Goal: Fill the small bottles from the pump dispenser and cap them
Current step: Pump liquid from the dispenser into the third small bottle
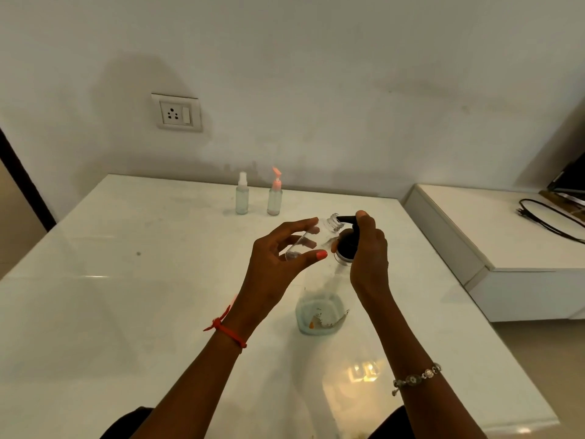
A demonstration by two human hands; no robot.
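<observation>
A small clear bottle (311, 239) was held above the counter (126, 280) in the left hand (278, 264), pinched between the thumb below and the fingers (304, 223) spread loosely over its upper side. Its long axis was tilted, running from lower left to upper right, with the base towards the palm. The open threaded neck was pointed up and to the right, just beside the spout of the black pump head (348, 239); whether the two were touching could not be told.

The pump dispenser (323, 299) was stood upright on the counter, near its middle, with a low pool of pale liquid seen at its bottom (and a torn label remnant on its wall). Its spout was aimed left, at the small bottle's mouth. The pump head was gripped by the right hand (368, 255), with one digit laid on top and the rest curled round the collar.

Two more small bottles were set upright near the counter's far edge, well apart from the hands: a white-capped spray bottle (242, 198) and, to its right, a pink-capped pump bottle (274, 199).

A red thread (226, 331) was worn on the left wrist and a beaded bracelet (416, 377) on the right. A wall socket (176, 113) was mounted behind, and a black cable (550, 217) was laid on a white side unit to the right.
</observation>
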